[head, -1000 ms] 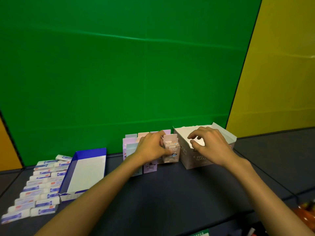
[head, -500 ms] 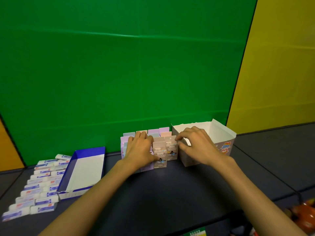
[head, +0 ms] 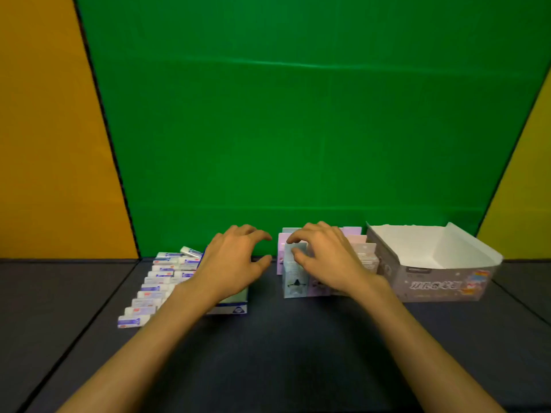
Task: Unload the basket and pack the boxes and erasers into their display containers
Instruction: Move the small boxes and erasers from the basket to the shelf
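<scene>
Several small pastel boxes (head: 359, 251) stand in a tight cluster on the dark table, just left of an empty grey display carton (head: 432, 283) with a white inside. My right hand (head: 328, 260) is over the cluster, and its thumb and forefinger pinch the top of the pale blue box (head: 295, 278) at the front left. My left hand (head: 235, 263) hovers with loosely spread fingers above the blue display tray (head: 234, 308), holding nothing and hiding most of the tray. White erasers (head: 149, 293) with blue and red sleeves lie in rows left of the tray.
A green backdrop (head: 298, 129) rises right behind the objects, with orange and yellow panels at its sides. The dark table (head: 283, 353) stretches toward me between my forearms. No basket shows in this view.
My left hand has let go of the small boxes and moved left over the blue tray. My right hand has shifted from the carton's rim onto the box cluster. The view has panned left.
</scene>
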The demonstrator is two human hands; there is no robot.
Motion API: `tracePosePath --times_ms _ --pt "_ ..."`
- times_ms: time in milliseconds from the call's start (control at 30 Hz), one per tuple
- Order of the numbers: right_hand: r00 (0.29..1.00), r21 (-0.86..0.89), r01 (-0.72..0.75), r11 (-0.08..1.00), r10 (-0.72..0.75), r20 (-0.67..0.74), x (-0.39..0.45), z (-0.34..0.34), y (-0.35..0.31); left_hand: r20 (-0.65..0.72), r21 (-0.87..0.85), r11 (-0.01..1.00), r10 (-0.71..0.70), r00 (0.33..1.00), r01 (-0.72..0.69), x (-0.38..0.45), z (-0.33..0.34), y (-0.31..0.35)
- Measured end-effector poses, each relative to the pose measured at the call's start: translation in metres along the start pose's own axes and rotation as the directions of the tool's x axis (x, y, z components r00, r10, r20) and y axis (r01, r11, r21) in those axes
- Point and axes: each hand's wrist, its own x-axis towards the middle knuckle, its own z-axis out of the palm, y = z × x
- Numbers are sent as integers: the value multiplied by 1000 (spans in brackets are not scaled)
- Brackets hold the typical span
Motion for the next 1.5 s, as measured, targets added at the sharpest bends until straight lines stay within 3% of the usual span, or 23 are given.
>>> tracePosePath --times_ms 433,833,1100,1500 --pt "979 123 194 973 -200 40 56 74 -240 -23 107 957 -270 963 271 -183 -100 -191" --pt "950 161 296 942 -307 51 83 133 -480 -60 133 910 -389 919 393 -349 -201 -351" --pt "946 220 294 930 -316 70 125 162 -578 -137 148 867 -459 878 477 -409 -245 -450" --pt "960 253 246 936 -272 70 218 238 -666 -120 144 890 -418 901 432 -393 -274 -593"
